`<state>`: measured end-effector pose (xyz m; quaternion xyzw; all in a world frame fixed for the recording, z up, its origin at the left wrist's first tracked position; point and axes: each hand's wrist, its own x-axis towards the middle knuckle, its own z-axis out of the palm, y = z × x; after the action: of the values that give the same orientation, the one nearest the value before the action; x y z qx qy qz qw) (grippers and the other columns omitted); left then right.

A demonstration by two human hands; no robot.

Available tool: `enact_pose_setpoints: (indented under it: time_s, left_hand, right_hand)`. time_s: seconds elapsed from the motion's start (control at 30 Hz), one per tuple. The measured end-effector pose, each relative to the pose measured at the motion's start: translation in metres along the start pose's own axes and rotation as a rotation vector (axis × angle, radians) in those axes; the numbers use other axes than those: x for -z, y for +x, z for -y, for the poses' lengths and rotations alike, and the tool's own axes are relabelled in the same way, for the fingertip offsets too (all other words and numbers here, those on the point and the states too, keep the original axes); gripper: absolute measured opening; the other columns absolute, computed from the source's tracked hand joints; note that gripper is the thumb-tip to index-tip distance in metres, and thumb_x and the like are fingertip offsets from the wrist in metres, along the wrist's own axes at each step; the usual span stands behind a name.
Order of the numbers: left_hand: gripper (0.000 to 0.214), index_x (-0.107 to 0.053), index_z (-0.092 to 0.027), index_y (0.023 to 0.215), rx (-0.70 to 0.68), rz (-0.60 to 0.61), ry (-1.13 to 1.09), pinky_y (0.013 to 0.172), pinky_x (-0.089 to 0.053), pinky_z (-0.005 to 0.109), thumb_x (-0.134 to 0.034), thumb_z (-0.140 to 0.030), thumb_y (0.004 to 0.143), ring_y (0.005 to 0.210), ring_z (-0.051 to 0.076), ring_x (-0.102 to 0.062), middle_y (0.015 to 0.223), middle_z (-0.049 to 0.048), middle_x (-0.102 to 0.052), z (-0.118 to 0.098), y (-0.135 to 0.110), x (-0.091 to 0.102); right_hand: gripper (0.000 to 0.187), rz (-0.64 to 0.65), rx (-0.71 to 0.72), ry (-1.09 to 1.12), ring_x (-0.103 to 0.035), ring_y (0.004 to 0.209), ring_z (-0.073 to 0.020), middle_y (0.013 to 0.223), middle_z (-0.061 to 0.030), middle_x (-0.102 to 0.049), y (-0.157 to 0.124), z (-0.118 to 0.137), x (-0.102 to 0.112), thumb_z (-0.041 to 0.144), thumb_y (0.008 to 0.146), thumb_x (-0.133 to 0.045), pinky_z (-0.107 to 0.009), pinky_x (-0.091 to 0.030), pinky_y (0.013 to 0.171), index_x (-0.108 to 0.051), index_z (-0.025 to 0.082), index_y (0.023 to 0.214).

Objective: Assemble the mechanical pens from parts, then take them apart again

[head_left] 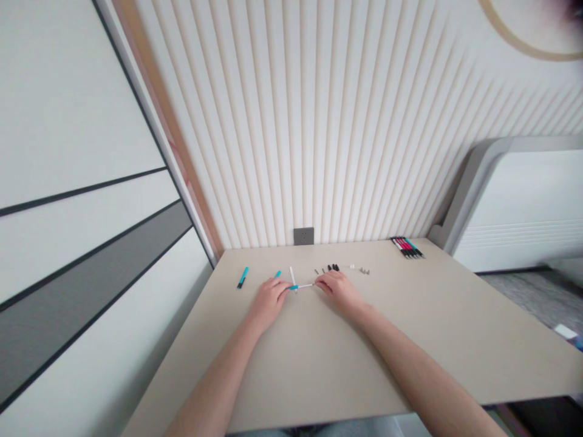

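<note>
My left hand (269, 297) pinches a turquoise pen barrel (294, 287) above the table. From the barrel's right end a thin white pen refill (305, 286) runs across to my right hand (337, 288), whose fingers are closed on its far end. Beyond the barrel lies a second white refill (292, 274), pointing away from me. Another turquoise barrel (277, 274) shows just past my left fingers. Farther left rests a turquoise and black pen piece (243, 277). Several black grips (333, 267) lie behind my right hand, beside small metal parts (364, 271) and tiny white pieces (352, 266).
At the back right of the beige table (437, 328) lies a row of several pens (407, 247) in black, white, pink and turquoise. A dark wall socket (303, 236) sits on the ribbed wall behind. A white cabinet (82, 243) borders the table's left side.
</note>
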<state>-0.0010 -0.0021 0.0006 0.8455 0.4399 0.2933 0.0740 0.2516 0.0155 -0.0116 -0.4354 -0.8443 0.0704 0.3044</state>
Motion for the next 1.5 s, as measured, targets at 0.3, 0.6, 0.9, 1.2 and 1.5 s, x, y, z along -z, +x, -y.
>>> enact_pose_setpoints:
  time_s: [0.3, 0.6, 0.9, 1.2, 1.5]
  left_hand:
    - [0.023, -0.068, -0.023, 0.108, -0.028, 0.024, 0.001, 0.089, -0.048, 0.038, -0.05, -0.019, 0.095, 0.096, 0.021, -0.06, 0.1, 0.0055, -0.068, 0.002, 0.0, -0.003]
    - [0.022, -0.065, -0.023, 0.111, -0.057, 0.009, -0.043, 0.095, -0.047, 0.04, -0.05, -0.024, 0.096, 0.101, 0.021, -0.059, 0.105, 0.005, -0.066, 0.001, 0.002, -0.003]
    - [0.02, -0.065, -0.022, 0.105, -0.115, -0.03, -0.066, 0.096, -0.047, 0.039, -0.047, -0.026, 0.097, 0.099, 0.02, -0.059, 0.101, 0.005, -0.063, 0.002, 0.001, -0.003]
    - [0.026, -0.059, -0.023, 0.116, -0.102, -0.03, -0.066, 0.098, -0.048, 0.04, -0.044, -0.018, 0.095, 0.107, 0.021, -0.058, 0.11, 0.0066, -0.059, 0.001, 0.004, -0.007]
    - [0.019, -0.065, -0.022, 0.106, -0.101, -0.004, -0.036, 0.09, -0.05, 0.039, -0.048, -0.026, 0.097, 0.095, 0.021, -0.061, 0.096, 0.0041, -0.066, 0.006, 0.002, -0.001]
  right_hand:
    - [0.013, 0.021, 0.035, 0.075, -0.063, 0.09, -0.0183, 0.092, -0.0054, -0.071, -0.002, 0.005, 0.002, 0.021, 0.093, -0.056, -0.031, -0.046, 0.083, -0.069, 0.021, 0.096]
    - [0.017, 0.079, 0.07, 0.084, -0.062, 0.085, -0.0181, 0.088, -0.0055, -0.07, -0.003, 0.016, 0.004, 0.02, 0.094, -0.053, -0.029, -0.047, 0.079, -0.069, 0.02, 0.095]
    - [0.02, 0.097, 0.098, 0.079, -0.061, 0.084, -0.0181, 0.085, -0.0063, -0.07, -0.003, 0.022, 0.004, 0.022, 0.095, -0.05, -0.029, -0.046, 0.078, -0.069, 0.018, 0.091]
    - [0.021, 0.025, 0.002, 0.073, -0.06, 0.082, -0.0186, 0.085, -0.0074, -0.068, 0.0, 0.013, 0.006, 0.023, 0.097, -0.048, -0.03, -0.045, 0.077, -0.066, 0.017, 0.089]
    - [0.013, 0.007, 0.017, 0.158, -0.061, 0.082, -0.0176, 0.086, -0.0054, -0.068, -0.002, 0.014, 0.003, 0.021, 0.093, -0.054, -0.029, -0.046, 0.077, -0.067, 0.019, 0.091]
